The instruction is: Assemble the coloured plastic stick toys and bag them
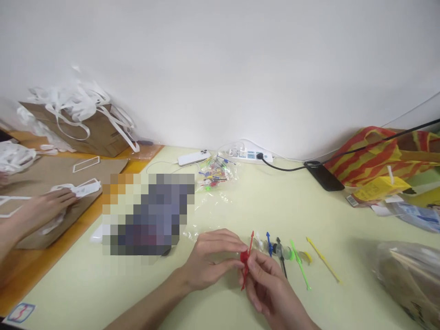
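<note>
Right hand (266, 282), bottom centre, pinches a red stick (246, 263) with the left hand (213, 259), fingers closed on its middle. Blue stick (269, 244), green stick (299, 263) and yellow stick (323, 259) lie just right. Best gripped lightly near the middle, kept straight.

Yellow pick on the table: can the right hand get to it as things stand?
Probably yes. The yellow pick lies flat, apart from the others, with bare table around it, but the right hand already pinches the red pick.

Glossy red plastic pick (246, 261), matt pale table (261, 201), crinkled clear plastic bag (216, 176)
</note>
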Tool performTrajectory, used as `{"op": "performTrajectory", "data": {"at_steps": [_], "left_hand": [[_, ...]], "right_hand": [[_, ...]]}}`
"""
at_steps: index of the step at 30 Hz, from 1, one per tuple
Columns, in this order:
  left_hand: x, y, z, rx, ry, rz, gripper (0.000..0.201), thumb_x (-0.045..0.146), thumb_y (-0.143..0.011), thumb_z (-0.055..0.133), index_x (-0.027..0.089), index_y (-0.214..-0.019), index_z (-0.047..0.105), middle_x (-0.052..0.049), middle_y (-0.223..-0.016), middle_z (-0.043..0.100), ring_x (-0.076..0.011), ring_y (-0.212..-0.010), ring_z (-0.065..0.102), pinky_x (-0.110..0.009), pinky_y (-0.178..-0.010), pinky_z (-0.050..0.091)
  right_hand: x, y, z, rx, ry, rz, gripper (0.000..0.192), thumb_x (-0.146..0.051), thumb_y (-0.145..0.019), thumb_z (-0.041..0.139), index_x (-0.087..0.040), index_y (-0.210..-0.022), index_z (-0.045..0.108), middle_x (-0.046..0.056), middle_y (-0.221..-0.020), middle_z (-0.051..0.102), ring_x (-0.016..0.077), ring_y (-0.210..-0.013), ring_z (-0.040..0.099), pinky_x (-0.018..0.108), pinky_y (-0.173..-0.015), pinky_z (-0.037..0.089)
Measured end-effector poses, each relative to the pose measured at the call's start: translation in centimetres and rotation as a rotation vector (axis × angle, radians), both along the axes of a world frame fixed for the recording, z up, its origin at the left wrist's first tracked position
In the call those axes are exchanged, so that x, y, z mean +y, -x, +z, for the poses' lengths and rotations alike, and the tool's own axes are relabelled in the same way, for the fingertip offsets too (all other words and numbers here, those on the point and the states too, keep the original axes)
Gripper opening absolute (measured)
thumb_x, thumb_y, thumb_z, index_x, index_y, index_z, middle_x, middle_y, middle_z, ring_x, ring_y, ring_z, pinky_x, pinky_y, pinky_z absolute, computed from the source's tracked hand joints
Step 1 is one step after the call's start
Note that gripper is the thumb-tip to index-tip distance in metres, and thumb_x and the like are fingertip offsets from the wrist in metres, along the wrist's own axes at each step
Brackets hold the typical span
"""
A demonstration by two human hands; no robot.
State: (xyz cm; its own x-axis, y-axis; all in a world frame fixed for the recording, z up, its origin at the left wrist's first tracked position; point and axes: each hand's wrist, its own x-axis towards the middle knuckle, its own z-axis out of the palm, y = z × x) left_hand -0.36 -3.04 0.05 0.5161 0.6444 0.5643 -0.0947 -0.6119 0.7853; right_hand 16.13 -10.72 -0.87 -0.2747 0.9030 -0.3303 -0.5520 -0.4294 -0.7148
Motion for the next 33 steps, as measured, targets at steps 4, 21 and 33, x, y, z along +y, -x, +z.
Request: {"op": "performTrajectory", "data": {"at_steps": [4, 21, 33], "left_hand": [[-0.2, 0.1, -0.4, -0.015, 0.046, -0.032, 0.027, 0.016, -0.086, 0.075, 0.023, -0.112, 0.075, -0.009, -0.096, 0.079, -0.0222, -0.090, 0.073, -0.040, -0.081, 0.062], [0.8, 0.3, -0.7, 0.103, -0.154, 0.007, 0.025, 0.013, -0.087, 0.072, 0.019, -0.112, 0.073, -0.010, -0.097, 0.078, -0.0208, -0.091, 0.072, -0.036, -0.082, 0.060], [2.0, 1.4, -0.9, 0.683, -0.392, 0.148, 0.012, 0.028, -0.093, 0.065, 0.024, -0.104, 0.069, -0.003, -0.090, 0.068, -0.0198, -0.094, 0.061, -0.038, -0.094, 0.047]], "right_hand": [[-0.3, 0.3, 0.3, 0.094, 0.075, 0.076, 0.050, -0.063, -0.082, 0.072, -0.015, -0.077, 0.058, 0.003, -0.068, 0.066, 0.0029, -0.031, 0.039, 0.018, -0.031, 0.013], [-0.3, -0.3, 0.8, -0.098, -0.078, 0.228, 0.049, -0.067, -0.092, 0.054, -0.018, -0.086, 0.053, 0.000, -0.070, 0.063, 0.0077, -0.037, 0.051, 0.018, -0.032, 0.028], [2.9, -8.3, 3.0, -1.510, -0.882, -0.032, 0.020, -0.026, -0.103, 0.047, -0.021, -0.090, 0.062, 0.004, -0.084, 0.068, 0.0202, -0.081, 0.058, 0.035, -0.075, 0.040]]}}
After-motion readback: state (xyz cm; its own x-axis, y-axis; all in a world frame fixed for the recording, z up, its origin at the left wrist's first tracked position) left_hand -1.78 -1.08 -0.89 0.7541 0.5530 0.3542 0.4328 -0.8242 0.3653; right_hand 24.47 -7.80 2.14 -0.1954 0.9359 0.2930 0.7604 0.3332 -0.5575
